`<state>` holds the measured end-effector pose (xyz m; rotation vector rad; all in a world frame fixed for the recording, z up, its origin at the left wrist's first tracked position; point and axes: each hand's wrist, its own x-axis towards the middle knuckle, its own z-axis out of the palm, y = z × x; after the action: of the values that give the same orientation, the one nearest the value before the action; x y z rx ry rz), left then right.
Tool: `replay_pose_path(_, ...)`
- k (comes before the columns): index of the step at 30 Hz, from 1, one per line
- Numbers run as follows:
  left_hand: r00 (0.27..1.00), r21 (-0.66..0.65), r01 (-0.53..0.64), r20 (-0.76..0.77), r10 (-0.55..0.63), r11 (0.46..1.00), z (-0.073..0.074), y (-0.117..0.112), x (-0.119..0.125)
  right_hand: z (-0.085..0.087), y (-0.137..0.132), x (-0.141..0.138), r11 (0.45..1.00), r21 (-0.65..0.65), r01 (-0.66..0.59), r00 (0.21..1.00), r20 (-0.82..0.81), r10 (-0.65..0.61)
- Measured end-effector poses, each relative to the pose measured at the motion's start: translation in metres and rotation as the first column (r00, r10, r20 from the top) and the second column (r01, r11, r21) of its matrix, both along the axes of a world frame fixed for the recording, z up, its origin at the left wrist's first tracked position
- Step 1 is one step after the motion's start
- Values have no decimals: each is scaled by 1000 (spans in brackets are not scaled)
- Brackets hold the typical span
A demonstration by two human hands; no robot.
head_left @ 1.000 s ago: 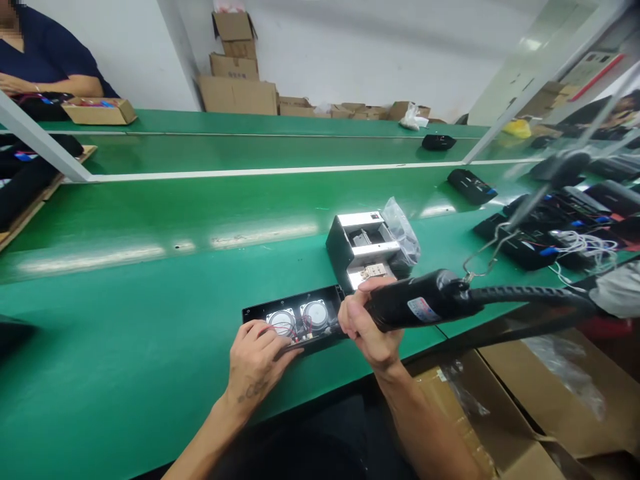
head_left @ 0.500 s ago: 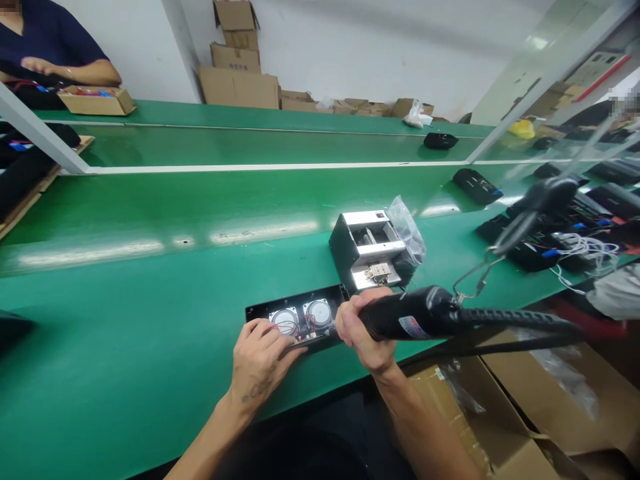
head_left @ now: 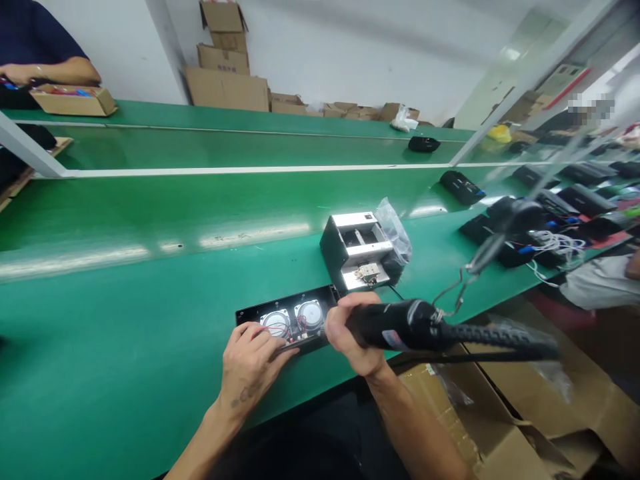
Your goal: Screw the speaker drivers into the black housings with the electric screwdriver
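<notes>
A black speaker housing (head_left: 256,311) lies open on the green bench, with two round silver speakers (head_left: 310,315) and thin red wires inside. My left hand (head_left: 253,360) grips its near left side, fingers over the edge by the wires. My right hand (head_left: 357,337) is wrapped round a black electric screwdriver (head_left: 395,325) held nearly level, its front end at the right end of the housing. The screwdriver's tip is hidden behind my fingers. A metal hook (head_left: 455,297) and a thick black cable (head_left: 500,340) run from its rear.
Just behind the housing stands a black-and-silver screw feeder (head_left: 357,250) with a clear plastic bag (head_left: 394,230). Black speaker units and white cables (head_left: 557,247) lie to the right. Open cardboard boxes (head_left: 500,413) sit below the bench edge. A co-worker's arm (head_left: 65,70) shows far left.
The whole view has shifted slightly, so most things appear further left. Both hands keep their holds, and the screwdriver stays at the right end of the housing.
</notes>
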<state>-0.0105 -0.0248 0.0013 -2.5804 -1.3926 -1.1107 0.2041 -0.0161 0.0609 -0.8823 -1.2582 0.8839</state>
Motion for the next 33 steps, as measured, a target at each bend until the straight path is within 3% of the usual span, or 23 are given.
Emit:
replay_pose_path(3, 1000, 30, 4, -11, -3, 1000, -1, 2, -1, 35, 23, 21, 955, 139, 263, 961, -124, -247)
replay_pose_path(5, 1000, 46, -14, -13, 14, 999, -2, 2, 0, 52, 45, 42, 854, 221, 470, 880, -185, -437)
replay_pose_path(7, 999, 35, -51, -8, 51, 998, -4, 2, 0, 57, 67, 60, 769, 276, 576, 817, -165, -553)
replay_pose_path(9, 996, 11, -85, -3, 85, 996, -7, 2, 1, 52, 83, 73, 758, 283, 587, 805, -104, -585)
replay_pose_path(13, 995, -7, -104, 7, 104, 995, -13, 1, 2, 40, 88, 78, 860, 203, 467, 878, 11, -479)
replay_pose_path(16, 993, -6, -113, 17, 113, 994, -16, 1, 2, 44, 68, 64, 952, 99, 290, 956, 7, -292)
replay_pose_path(18, 993, -10, -112, 30, 112, 994, -15, 0, 3, 50, 49, 47, 985, 68, 161, 985, -74, -156)
replay_pose_path(22, 991, -35, -108, 70, 111, 993, -12, -1, 5, 55, 16, -1, 990, 138, -35, 972, -227, 66)
replay_pose_path(26, 988, -68, -126, 79, 132, 990, -11, -2, 6, 48, 4, -45, 962, 151, -227, 942, -219, 256)
replay_pose_path(33, 986, -31, -111, 121, 114, 993, -10, -1, 7, 31, 9, -72, 976, 68, -206, 975, -67, 210)
